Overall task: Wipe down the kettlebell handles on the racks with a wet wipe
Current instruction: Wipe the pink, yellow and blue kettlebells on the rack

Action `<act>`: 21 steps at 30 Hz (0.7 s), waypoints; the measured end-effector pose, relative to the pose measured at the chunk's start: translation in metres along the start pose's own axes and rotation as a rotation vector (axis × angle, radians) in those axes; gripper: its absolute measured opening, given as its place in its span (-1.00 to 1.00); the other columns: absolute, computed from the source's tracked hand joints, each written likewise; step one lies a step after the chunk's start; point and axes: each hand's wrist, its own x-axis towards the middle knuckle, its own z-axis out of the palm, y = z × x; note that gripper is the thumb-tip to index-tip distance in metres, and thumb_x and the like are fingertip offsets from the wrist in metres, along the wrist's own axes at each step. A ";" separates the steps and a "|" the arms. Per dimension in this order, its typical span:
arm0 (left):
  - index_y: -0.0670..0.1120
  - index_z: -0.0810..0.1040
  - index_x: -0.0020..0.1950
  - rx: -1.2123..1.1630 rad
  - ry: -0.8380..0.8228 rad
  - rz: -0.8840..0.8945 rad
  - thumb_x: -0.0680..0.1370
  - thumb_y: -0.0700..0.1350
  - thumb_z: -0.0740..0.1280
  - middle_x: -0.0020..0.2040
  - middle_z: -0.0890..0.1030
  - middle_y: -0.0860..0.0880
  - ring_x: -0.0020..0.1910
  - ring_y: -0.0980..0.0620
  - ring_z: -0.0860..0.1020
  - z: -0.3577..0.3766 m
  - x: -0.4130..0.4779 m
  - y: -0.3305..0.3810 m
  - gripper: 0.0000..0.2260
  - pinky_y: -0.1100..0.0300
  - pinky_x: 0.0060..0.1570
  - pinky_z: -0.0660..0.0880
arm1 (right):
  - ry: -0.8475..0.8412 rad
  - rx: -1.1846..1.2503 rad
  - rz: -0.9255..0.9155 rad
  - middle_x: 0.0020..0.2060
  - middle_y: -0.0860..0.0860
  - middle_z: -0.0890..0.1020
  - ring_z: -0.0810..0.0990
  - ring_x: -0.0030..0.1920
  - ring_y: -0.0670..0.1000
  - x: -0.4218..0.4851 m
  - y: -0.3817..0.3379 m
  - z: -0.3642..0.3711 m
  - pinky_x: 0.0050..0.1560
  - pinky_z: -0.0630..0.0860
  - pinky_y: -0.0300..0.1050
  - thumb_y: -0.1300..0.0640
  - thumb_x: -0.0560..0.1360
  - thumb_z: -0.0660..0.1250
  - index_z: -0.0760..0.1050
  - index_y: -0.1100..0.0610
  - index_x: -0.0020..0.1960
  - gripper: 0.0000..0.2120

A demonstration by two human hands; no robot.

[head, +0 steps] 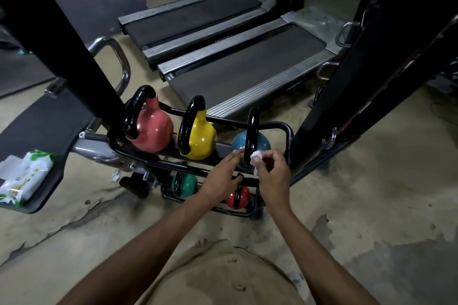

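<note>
- The pack of wipes [24, 176] lies on a dark pad well to the left of the blue kettlebell [263, 142], close enough to fetch a fresh sheet.
- The pink kettlebell [151, 131] and yellow kettlebell [198, 140] stand left of the blue kettlebell on the same upper rail of the rack [288, 131]. I cannot tell whether their glossy handles are wiped.
- The left hand [220, 178] holds nothing. Its fingers are fairly straight, and the tips touch the blue kettlebell's left shoulder. It should probably press firmly there so the bell cannot turn.
- The handle [252, 131] rises upright from the blue kettlebell, with the wet wipe [255, 157] bunched against its lower right side.
- The right hand [272, 173], at the blue kettlebell's near right, pinches the wipe between thumb and fingers. It would be best to wrap the wipe round the bar, then draw it up over the arch and down the far leg.
</note>
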 end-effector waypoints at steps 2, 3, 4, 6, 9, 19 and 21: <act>0.02 0.25 0.64 -0.001 -0.007 -0.016 0.56 -0.20 0.44 0.62 0.30 0.07 0.60 0.10 0.24 0.001 0.000 -0.001 -0.31 0.25 0.49 0.23 | -0.018 -0.195 -0.314 0.01 -0.01 0.56 0.55 0.06 -0.02 0.005 -0.002 0.003 0.08 0.54 -0.12 0.21 0.59 0.43 0.54 0.14 -0.01 -0.94; 0.03 0.28 0.63 -0.004 -0.009 -0.025 0.55 -0.19 0.44 0.61 0.33 0.06 0.57 0.08 0.30 0.000 0.000 0.000 -0.32 0.21 0.47 0.31 | -0.037 -0.328 -0.516 0.02 0.04 0.56 0.53 0.08 0.03 0.011 -0.003 0.004 0.09 0.52 -0.12 0.24 0.59 0.41 0.55 0.18 -0.01 -0.96; 0.04 0.30 0.62 -0.003 -0.014 -0.030 0.53 -0.19 0.44 0.58 0.37 0.07 0.51 0.06 0.39 0.000 0.001 -0.001 -0.32 0.18 0.38 0.42 | -0.063 -0.473 -0.713 0.04 0.09 0.58 0.53 0.10 0.08 0.020 -0.003 0.004 0.12 0.52 -0.07 0.24 0.61 0.39 0.57 0.20 -0.01 -0.97; 0.02 0.29 0.62 0.012 -0.033 -0.033 0.50 -0.22 0.42 0.55 0.41 0.05 0.41 0.02 0.48 -0.001 0.002 0.000 -0.30 0.21 0.16 0.50 | -0.128 -0.720 -0.962 0.08 0.12 0.63 0.57 0.19 0.16 0.045 -0.005 0.004 0.24 0.50 0.09 0.18 0.66 0.31 0.60 0.19 0.00 -0.87; -0.07 0.22 0.66 0.059 -0.072 -0.002 0.50 -0.23 0.41 0.62 0.31 0.00 0.54 0.02 0.35 -0.004 0.003 -0.002 -0.25 0.12 0.36 0.47 | -0.296 -1.005 -0.990 0.03 0.10 0.66 0.54 0.31 0.22 0.076 -0.019 0.006 0.48 0.31 0.28 0.05 0.66 0.25 0.65 0.15 -0.01 -0.74; -0.04 0.46 0.50 0.108 -0.094 0.057 0.43 -0.28 0.41 0.55 0.41 0.04 0.20 -0.05 0.59 -0.010 0.003 -0.010 -0.38 0.35 -0.02 0.38 | -0.506 -1.145 -1.236 0.10 0.11 0.63 0.50 0.29 0.20 0.064 -0.009 -0.007 0.56 0.19 0.33 0.10 0.55 0.40 0.63 0.12 0.11 -0.83; 0.03 0.37 0.58 0.074 -0.085 0.043 0.44 -0.26 0.40 0.60 0.35 0.09 0.30 -0.01 0.55 -0.010 0.001 -0.010 -0.29 0.29 0.07 0.46 | -0.468 -1.068 -1.284 0.22 0.14 0.59 0.48 0.32 0.20 0.059 0.001 -0.014 0.55 0.24 0.28 0.17 0.53 0.41 0.62 0.14 0.13 -0.82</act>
